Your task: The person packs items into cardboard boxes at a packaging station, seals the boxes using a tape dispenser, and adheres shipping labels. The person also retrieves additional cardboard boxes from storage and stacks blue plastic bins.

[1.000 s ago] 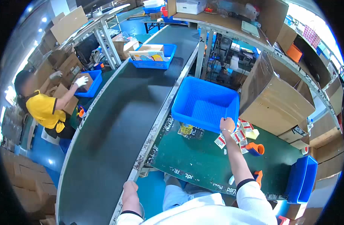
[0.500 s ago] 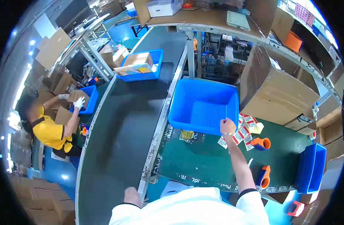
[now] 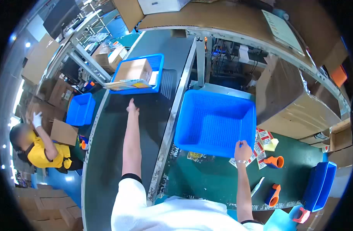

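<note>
My left hand (image 3: 133, 107) is stretched out over the dark conveyor belt (image 3: 111, 154), fingers extended and nothing in them. Just beyond it, apart from the fingertips, sits a blue basket (image 3: 160, 63) holding a cardboard box (image 3: 133, 71) and some flat packages (image 3: 130, 84) leaning over its near rim. On the green bench, my right hand (image 3: 242, 151) is closed on the near right rim of a blue basket (image 3: 192, 133) with nothing inside.
Red-and-white labels (image 3: 259, 148) and tape dispensers (image 3: 274, 162) lie right of the basket. A large cardboard box (image 3: 296, 104) stands behind them. A smaller blue bin (image 3: 319, 186) is at the bench's right end. Across the belt, a co-worker in yellow (image 3: 49, 154) stands near another blue basket (image 3: 81, 109).
My left arm has reached forward over the belt towards the loaded basket. My right hand stays on the rim. The co-worker's hands have left their basket, and the view has shifted.
</note>
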{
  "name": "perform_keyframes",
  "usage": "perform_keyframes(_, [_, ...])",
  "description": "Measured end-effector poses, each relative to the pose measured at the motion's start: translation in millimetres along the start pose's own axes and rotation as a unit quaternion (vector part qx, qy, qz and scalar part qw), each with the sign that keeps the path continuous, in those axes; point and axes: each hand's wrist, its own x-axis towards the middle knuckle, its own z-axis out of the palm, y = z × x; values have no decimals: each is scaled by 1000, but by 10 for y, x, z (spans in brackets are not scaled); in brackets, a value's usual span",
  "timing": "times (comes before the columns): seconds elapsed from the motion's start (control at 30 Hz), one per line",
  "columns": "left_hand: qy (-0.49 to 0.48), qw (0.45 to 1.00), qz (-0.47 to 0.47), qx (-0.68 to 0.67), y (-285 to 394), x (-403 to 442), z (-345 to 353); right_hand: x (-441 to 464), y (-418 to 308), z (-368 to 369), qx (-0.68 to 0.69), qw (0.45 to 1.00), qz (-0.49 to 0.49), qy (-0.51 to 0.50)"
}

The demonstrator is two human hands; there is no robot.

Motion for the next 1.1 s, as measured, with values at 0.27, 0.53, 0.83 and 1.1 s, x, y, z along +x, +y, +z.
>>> perform_keyframes(0.27, [-141, 990, -25, -19, -189, 445, 491, 64, -35, -4, -28, 997, 4, -69])
perform_keyframes(0.53, [-146, 983, -99, -46, -189, -126, -650, -290, -181, -5, 80, 977, -197, -19])
perform_keyframes(0.83, [-385, 915, -99, -69, -643, -2173, -1381, -726, -542, -211, 305, 945, -45, -111])
perform_keyframes(1.1, [-382, 923, -46, -23, -1078, -4137, -1129, -776, -938, -962, 618, 778, 36, -105])
